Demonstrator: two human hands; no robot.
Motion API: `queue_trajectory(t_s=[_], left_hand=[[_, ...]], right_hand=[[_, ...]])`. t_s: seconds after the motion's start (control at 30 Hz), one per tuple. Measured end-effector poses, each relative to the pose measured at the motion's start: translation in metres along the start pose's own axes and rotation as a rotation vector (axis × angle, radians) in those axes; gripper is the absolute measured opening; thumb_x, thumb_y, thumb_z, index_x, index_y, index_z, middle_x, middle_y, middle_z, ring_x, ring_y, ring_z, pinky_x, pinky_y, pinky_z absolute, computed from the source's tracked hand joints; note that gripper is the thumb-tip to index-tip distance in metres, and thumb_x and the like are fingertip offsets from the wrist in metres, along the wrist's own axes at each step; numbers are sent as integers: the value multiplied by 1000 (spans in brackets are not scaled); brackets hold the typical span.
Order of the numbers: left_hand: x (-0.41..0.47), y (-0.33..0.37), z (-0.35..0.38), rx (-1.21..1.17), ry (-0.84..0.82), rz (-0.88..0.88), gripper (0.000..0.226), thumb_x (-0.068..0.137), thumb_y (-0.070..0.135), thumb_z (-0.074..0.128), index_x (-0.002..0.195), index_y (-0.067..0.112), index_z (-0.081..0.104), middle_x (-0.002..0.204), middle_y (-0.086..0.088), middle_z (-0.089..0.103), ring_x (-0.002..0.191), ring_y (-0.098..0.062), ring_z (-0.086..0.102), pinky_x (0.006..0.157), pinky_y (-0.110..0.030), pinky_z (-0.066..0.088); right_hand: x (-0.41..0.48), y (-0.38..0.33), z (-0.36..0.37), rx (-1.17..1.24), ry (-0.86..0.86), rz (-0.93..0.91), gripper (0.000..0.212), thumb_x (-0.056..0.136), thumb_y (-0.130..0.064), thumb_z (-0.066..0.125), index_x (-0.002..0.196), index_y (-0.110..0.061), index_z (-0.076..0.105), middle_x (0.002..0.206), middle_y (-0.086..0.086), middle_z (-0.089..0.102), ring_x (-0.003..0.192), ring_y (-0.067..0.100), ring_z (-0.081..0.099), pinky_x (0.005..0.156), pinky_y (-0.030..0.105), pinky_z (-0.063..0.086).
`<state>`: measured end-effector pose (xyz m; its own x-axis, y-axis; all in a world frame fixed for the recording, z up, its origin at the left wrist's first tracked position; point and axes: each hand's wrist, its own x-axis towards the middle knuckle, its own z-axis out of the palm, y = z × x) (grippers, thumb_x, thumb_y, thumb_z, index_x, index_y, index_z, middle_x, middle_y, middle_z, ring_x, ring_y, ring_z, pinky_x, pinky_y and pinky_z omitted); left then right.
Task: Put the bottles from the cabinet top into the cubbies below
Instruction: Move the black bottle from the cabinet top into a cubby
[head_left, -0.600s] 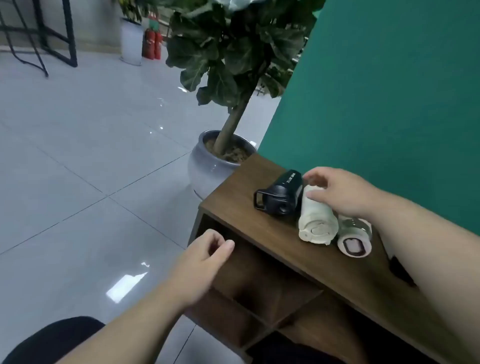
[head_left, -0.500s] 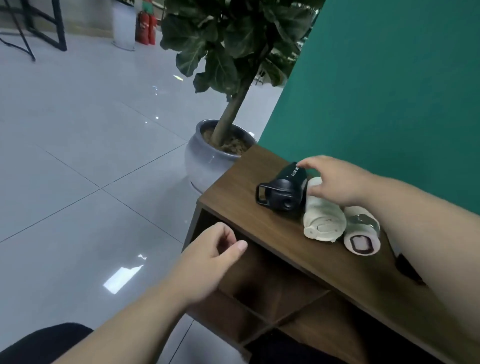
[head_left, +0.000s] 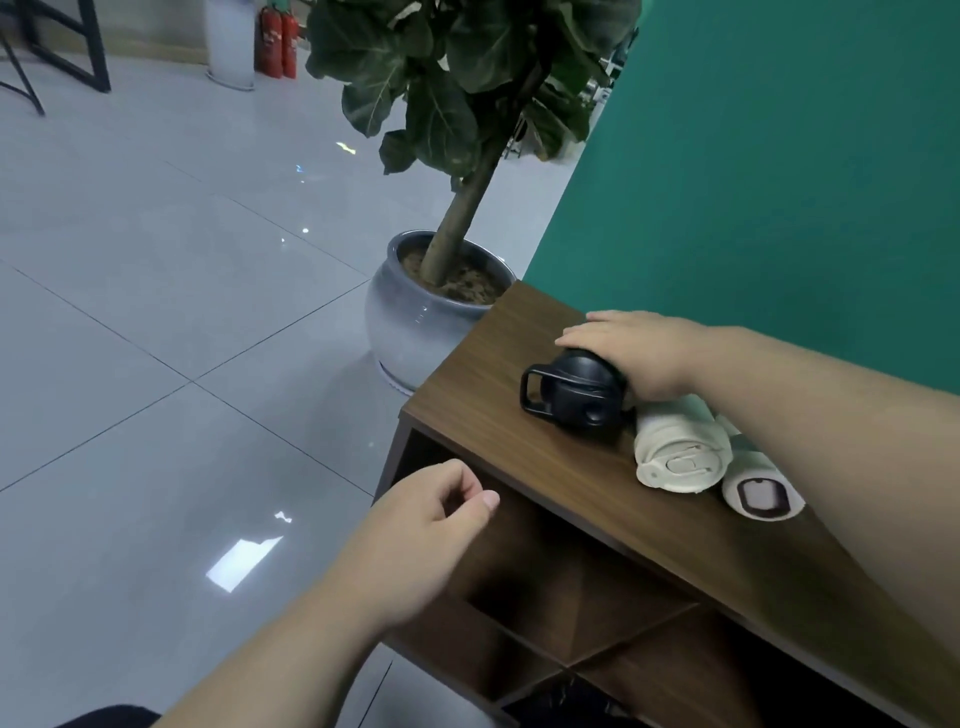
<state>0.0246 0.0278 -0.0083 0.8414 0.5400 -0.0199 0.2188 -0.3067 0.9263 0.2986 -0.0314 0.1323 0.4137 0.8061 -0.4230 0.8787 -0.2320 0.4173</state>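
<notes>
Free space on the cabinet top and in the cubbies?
Bare wood on the brown wooden cabinet top left of the black loop-handled bottle, toward the grey plant pot, and along the front edge. Crowded: black, cream bottle and white bottle lie side by side under the right hand. Upper cubbies look empty; left hand partly blocks one.

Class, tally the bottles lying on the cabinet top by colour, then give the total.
Black bottle: 1
Cream bottle: 1
White bottle: 1
Total: 3 bottles, all lying on their sides on the cabinet top.
</notes>
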Motion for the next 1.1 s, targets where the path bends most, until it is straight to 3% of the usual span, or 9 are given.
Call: queue_trajectory(t_s=[0.17,0.3,0.43,0.53,0.6,0.67,0.77,0.93,1.1], left_hand=[[-1,-4,-5,72,-66,-55,14,101,25,56,89,20,59,83,3,64,77,-14,59,69,-29,46],[-3,-17,-15,214,-130,-156,9,97,16,53,94,19,61,79,6,59,73,-11,52,65,-29,41],[-10,-24,-29,308,-172,-222,24,99,20,57,76,15,56,76,0,60,73,-17,50,70,-34,43],[-19,-20,-34,325,-282,-293,37,94,14,63,68,25,40,75,9,44,85,-16,46,65,-19,38],[-18,-26,-30,375,-293,-263,17,90,20,62,79,16,50,83,8,50,91,-16,57,69,-10,39],[-12,-34,-20,453,-269,-228,22,85,31,60,101,17,66,96,4,71,101,-23,70,84,-29,58],[-5,-49,0,520,-344,-217,5,86,27,66,89,24,65,87,5,70,81,-17,66,67,-30,52],[14,-90,36,446,-375,-229,31,86,17,73,116,22,68,108,0,73,91,-16,64,79,-28,53],[43,-151,64,342,-208,-240,40,67,45,66,107,37,66,102,10,72,94,-11,69,82,-37,62]], right_hand=[[-14,-33,0,76,191,-124,69,51,-50,82,112,-44,51,111,-19,60,108,16,58,87,42,54],[-47,-80,-6,161,342,-207,71,54,-60,75,119,-43,51,116,-19,62,109,15,57,88,39,53],[-101,-136,-9,463,441,-316,53,59,-59,81,95,-58,42,98,-27,56,97,1,56,81,32,53],[-128,-166,20,612,453,-311,59,63,-49,82,110,-50,47,114,-29,57,115,0,56,90,30,53],[-128,-176,53,733,440,-271,62,66,-45,81,119,-42,50,120,-28,58,118,-1,56,93,32,53],[-118,-181,87,899,412,-212,73,60,-51,83,124,-45,49,125,-27,59,119,-4,56,97,30,50],[-91,-187,135,1129,365,-77,87,50,-54,89,126,-52,48,126,-30,60,117,-8,57,100,30,50],[-36,-205,189,1440,305,126,80,49,-37,96,115,-50,52,116,-19,67,112,-1,62,99,30,52],[14,-218,211,1668,311,294,85,55,-23,97,124,-39,51,117,-15,66,113,6,61,100,26,46]])
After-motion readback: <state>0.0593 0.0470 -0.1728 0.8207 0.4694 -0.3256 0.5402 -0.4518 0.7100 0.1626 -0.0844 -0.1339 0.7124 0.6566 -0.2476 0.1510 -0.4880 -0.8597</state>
